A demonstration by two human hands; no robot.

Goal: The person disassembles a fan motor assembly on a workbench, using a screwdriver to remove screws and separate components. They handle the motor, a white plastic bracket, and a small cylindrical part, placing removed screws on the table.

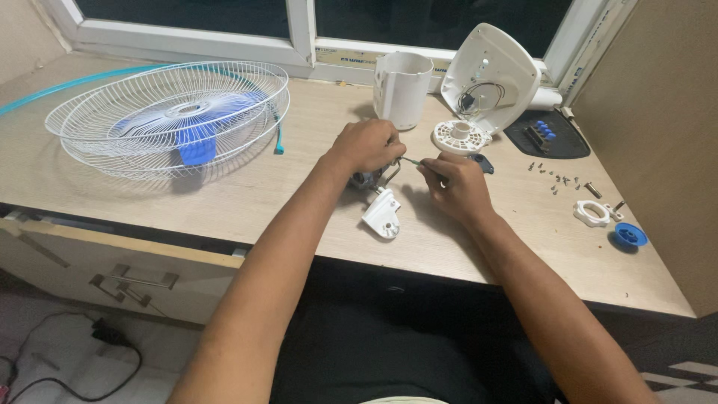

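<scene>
My left hand (366, 144) grips a small metal fan motor (368, 178) on the wooden table (247, 194); the hand hides most of the motor. A white plastic bracket (383, 213) hangs off the motor's underside and rests on the table. My right hand (458, 183) holds a thin screwdriver (410, 160) whose tip points left at the motor, just beside my left fingers. Both hands sit close together in the middle of the table.
White wire fan guards with a blue blade (173, 116) lie at the left. A white cylindrical cover (402, 88), a white rear housing with wires (490, 75) and a round vented part (461, 136) stand behind. A dark control panel (546, 135), loose screws (557, 179), white ring (592, 213) and blue cap (628, 236) lie right.
</scene>
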